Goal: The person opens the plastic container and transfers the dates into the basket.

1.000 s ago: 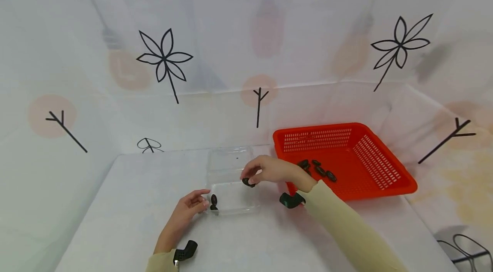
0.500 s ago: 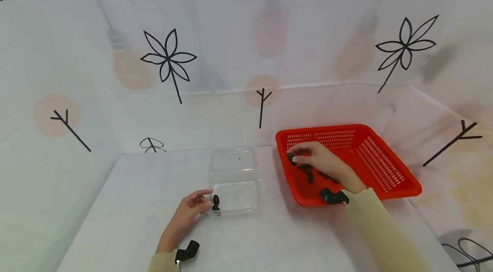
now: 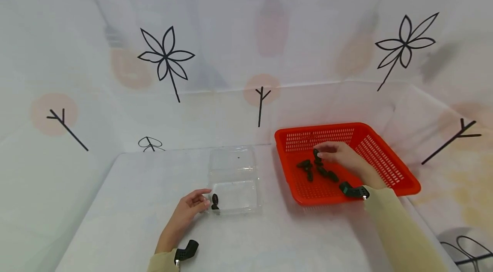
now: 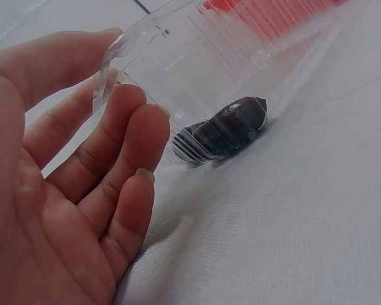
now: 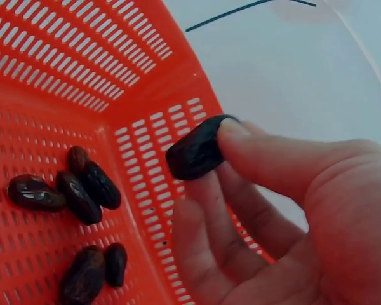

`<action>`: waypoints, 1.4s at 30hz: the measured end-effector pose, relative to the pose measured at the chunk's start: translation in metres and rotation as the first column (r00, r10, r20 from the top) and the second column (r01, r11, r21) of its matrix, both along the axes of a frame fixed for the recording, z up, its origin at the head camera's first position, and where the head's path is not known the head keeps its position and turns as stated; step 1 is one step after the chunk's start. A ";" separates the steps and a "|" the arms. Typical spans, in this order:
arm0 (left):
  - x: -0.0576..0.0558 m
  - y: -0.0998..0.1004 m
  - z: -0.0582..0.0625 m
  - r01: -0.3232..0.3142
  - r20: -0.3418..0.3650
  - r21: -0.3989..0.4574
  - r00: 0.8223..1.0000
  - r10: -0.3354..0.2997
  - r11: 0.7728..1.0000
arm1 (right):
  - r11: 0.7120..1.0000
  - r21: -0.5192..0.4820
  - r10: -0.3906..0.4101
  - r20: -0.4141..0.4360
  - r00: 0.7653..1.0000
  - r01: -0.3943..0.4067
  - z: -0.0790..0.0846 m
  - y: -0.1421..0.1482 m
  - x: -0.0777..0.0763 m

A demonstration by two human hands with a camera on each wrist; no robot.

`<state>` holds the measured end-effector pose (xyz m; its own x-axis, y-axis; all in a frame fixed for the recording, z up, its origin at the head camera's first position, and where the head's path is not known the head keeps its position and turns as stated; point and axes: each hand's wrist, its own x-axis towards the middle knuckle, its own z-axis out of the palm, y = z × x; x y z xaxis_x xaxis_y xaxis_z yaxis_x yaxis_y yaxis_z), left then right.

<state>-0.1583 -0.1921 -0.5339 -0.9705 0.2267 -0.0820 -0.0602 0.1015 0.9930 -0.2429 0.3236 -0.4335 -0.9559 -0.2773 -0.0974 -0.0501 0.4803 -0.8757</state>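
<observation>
My right hand point(image 3: 340, 156) is over the red basket, pinching a dark, wrinkled date point(image 5: 197, 151) between thumb and fingers. Below it, several loose dates point(image 5: 79, 197) lie on the basket's floor. On the table to the left, my left hand point(image 3: 189, 207) grips the left edge of an open clear plastic box point(image 3: 240, 210). Its fingers point(image 4: 149, 136) are bent at the box's side wall. Two dates point(image 3: 215, 199) lie inside the box against that left side, and in the left wrist view they show through the plastic point(image 4: 238, 121).
The red slotted basket point(image 3: 408, 182) stands at the table's right side, with its raised rim near the right forearm. The box's clear lid point(image 3: 231, 158) lies folded back behind it. A patterned cloth point(image 3: 215, 122) hangs behind the white-covered table point(image 3: 246, 246).
From above the clear box, my right hand has carried a date to the red basket, then moved farther right over it. My left hand has stayed at the box, where two dates still lie.
</observation>
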 end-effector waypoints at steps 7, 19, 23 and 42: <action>0.001 0.000 0.004 -0.009 0.017 -0.013 1.000 0.009 1.000 | 0.998 0.064 0.003 0.042 0.999 -0.006 -0.002 -0.002 -0.004; 0.001 -0.003 0.005 -0.042 0.025 -0.009 0.999 0.042 0.999 | 0.991 0.111 0.072 0.063 0.995 -0.079 -0.002 -0.006 -0.011; 0.002 -0.003 0.006 -0.033 0.027 -0.003 0.999 0.033 0.999 | 0.989 0.114 0.089 0.052 0.995 -0.095 -0.001 -0.005 -0.010; 0.002 -0.001 0.005 -0.013 0.028 -0.002 1.000 0.013 1.000 | 0.979 0.140 0.160 -0.070 0.985 -0.149 0.019 -0.029 -0.003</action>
